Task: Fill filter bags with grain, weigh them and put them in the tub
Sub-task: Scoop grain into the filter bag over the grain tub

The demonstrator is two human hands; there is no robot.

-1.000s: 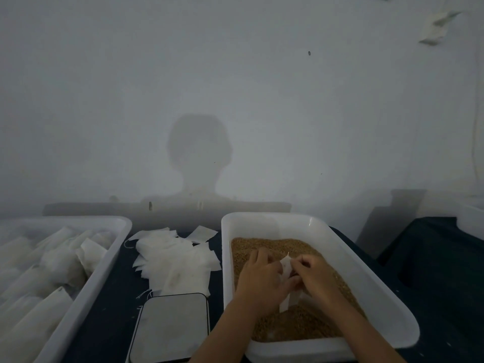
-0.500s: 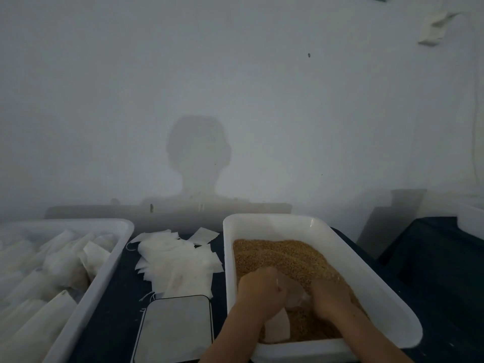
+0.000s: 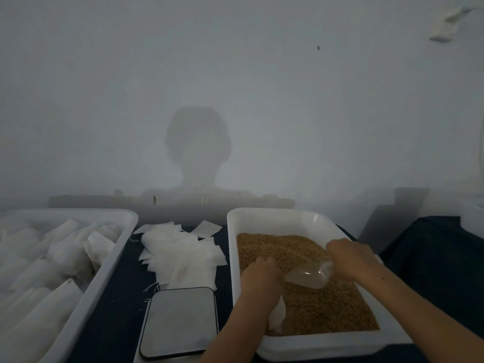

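A white tray (image 3: 272,218) on the right holds brown grain (image 3: 322,307). My left hand (image 3: 260,279) grips a white filter bag (image 3: 277,317) that hangs down into the grain near the tray's near left corner. My right hand (image 3: 351,258) holds a clear plastic scoop (image 3: 309,276) low over the grain, its mouth pointing left toward the bag. A flat scale (image 3: 179,322) with a grey plate lies left of the tray. The white tub (image 3: 115,260) at the far left holds several filled bags.
A loose pile of empty filter bags (image 3: 180,254) lies on the dark cloth between tub and tray, behind the scale. A plain wall stands close behind. Another white container's edge (image 3: 472,218) shows at the far right.
Both hands held the bag together over the grain a second ago. Since then my left hand has lowered the bag into the grain, and my right hand has come up to the right holding the scoop.
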